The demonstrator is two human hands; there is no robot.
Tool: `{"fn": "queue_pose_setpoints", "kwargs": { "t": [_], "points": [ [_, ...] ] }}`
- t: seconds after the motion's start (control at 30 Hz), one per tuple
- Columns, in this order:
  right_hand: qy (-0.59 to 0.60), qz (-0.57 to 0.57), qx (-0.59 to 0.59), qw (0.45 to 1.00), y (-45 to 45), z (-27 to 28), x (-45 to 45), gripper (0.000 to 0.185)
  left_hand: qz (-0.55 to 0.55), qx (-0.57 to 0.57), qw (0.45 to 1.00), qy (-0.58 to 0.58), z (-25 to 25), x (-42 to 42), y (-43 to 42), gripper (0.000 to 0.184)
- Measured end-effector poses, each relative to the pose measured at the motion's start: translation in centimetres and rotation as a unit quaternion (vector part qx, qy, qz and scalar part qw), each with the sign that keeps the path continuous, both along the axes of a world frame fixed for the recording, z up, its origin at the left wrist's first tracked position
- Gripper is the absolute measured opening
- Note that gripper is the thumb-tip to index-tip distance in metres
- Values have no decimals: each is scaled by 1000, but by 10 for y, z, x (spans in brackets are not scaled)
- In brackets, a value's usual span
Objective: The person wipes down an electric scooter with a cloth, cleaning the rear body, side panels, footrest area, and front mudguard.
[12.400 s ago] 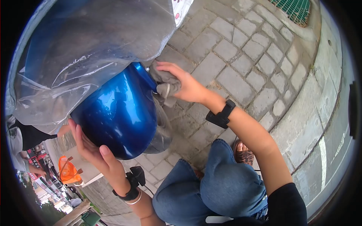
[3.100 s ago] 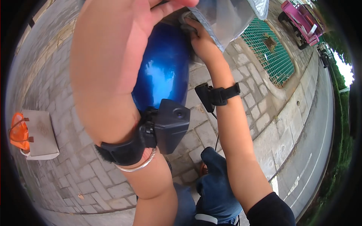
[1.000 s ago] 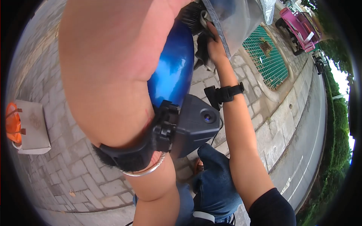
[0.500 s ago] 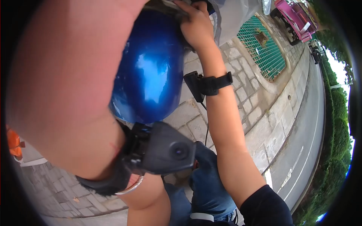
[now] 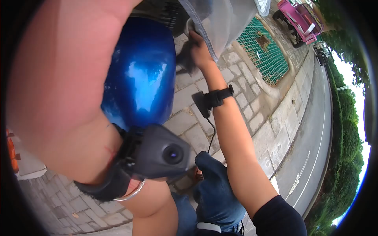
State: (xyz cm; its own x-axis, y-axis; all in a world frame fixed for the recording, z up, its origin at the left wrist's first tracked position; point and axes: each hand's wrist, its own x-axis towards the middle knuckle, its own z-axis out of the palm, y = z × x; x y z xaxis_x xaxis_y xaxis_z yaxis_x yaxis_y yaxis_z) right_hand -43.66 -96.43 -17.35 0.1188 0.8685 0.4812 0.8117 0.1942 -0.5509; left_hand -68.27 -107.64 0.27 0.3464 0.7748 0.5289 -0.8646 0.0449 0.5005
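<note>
My right hand reaches forward beside a glossy blue rounded body, which looks like part of a scooter or motorcycle. Its fingers curl at a dark, smeared thing that I cannot make out. The hem of a translucent grey plastic sheet hangs over the back of this hand. My left hand is raised very close to the camera, large and blurred at the upper left, its fingers out of sight. A black camera device is strapped to the left wrist, and a smaller black one to the right.
Grey paving lies below. A green grating is set into the pavement on the right, with a pink vehicle beyond it. Further right run a road and a hedge. Something orange and white stands at the far left.
My right hand has come down and back from the top of the blue body to its side, and now lies under the plastic hem. The blue body sits further left in view.
</note>
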Motion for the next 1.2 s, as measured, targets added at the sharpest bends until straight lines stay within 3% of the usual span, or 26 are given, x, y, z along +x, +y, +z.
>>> {"fn": "queue_pose_setpoints", "kwargs": {
  "t": [0.03, 0.07, 0.13, 0.27, 0.37, 0.43, 0.5, 0.57, 0.67, 0.83, 0.87, 0.97, 1.1, 1.13, 1.2],
  "points": [
    [6, 25, -12, 1000, 10, -21, 16, 45, 3, 1, 1000, 0, 0, -1, 1, 15],
    [6, 29, -11, 1000, 8, -11, 15, 45, 7, 2, 1000, 0, 1, 2, -1, 15],
    [129, 90, -46, 987, -10, 31, 0, 43, 14, -2, 1000, -1, -1, 4, -5, 15],
    [112, 117, 29, 986, -24, 88, -47, 41, 15, -5, 1000, -1, -6, 5, -1, 16],
    [67, 125, 106, 984, -20, 95, -64, 32, 19, -7, 1000, 11, -8, 3, 1, 16],
    [-2, 47, -16, 999, -14, 92, -59, 32, 22, -9, 999, 21, -10, -3, 4, 16],
    [21, 69, -7, 997, -18, 99, -51, 28, 31, -12, 999, 29, -11, -9, 4, 17],
    [23, 108, -114, 987, -19, 113, -52, 25, 37, -13, 999, 36, -11, -12, 4, 17],
    [-1, 93, -86, 992, -29, 121, -64, 26, 33, -6, 998, 44, -7, -6, 4, 18],
    [-2, 33, -88, 996, -24, 98, -65, 30, 10, 4, 999, 44, -3, 3, 7, 18],
    [57, 39, -110, 992, -25, 93, -66, 31, 8, 6, 999, 42, -2, 5, 7, 18],
    [68, 32, -90, 993, -38, 98, -63, 35, 8, 13, 999, 39, 3, 6, 6, 19],
    [37, -46, -94, 994, -28, 88, -45, 43, 22, 16, 999, 34, 6, -2, 2, 19],
    [-62, -64, -152, 984, -31, 88, -35, 44, 25, 17, 999, 33, 6, -4, 1, 20],
    [-35, -25, -134, 990, -35, 80, -19, 44, 28, 21, 999, 32, 8, -6, 0, 20]
  ]
}}
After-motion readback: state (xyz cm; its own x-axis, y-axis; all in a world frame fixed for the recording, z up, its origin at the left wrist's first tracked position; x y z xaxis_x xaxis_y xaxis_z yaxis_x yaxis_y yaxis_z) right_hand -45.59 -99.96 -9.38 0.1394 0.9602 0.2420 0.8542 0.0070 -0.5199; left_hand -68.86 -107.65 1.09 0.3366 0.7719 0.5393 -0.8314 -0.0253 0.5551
